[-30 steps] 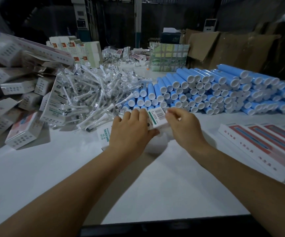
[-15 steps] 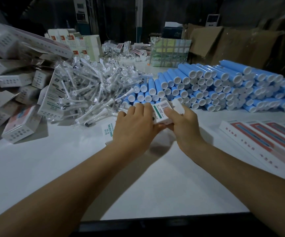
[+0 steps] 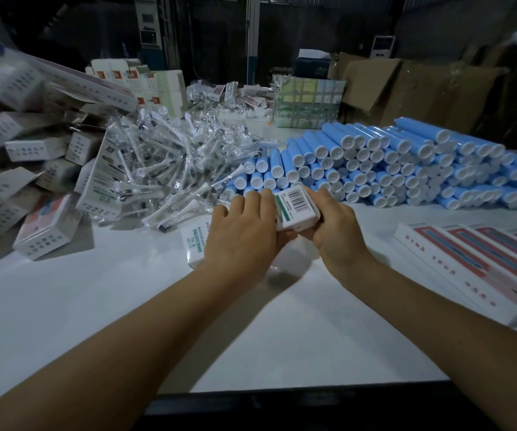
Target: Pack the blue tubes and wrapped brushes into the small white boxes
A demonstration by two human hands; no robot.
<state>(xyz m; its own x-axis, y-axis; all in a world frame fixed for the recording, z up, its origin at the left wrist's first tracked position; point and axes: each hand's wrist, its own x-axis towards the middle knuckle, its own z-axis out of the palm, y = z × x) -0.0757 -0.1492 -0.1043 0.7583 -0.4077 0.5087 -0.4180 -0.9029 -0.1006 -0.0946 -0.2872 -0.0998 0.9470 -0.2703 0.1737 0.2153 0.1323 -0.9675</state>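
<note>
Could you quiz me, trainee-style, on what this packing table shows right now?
1. True or false: both hands hold the small white box with the barcode.
2. Which pile lies to the right of the wrapped brush heads? A) blue tubes B) brown cartons C) long red-and-white boxes
3. Fill in: the left hand partly hides a second white box printed "SONIC ____".

Key: 1 true, with the right hand gripping from the right; 2 A; 3 ELECTRIC.
</note>
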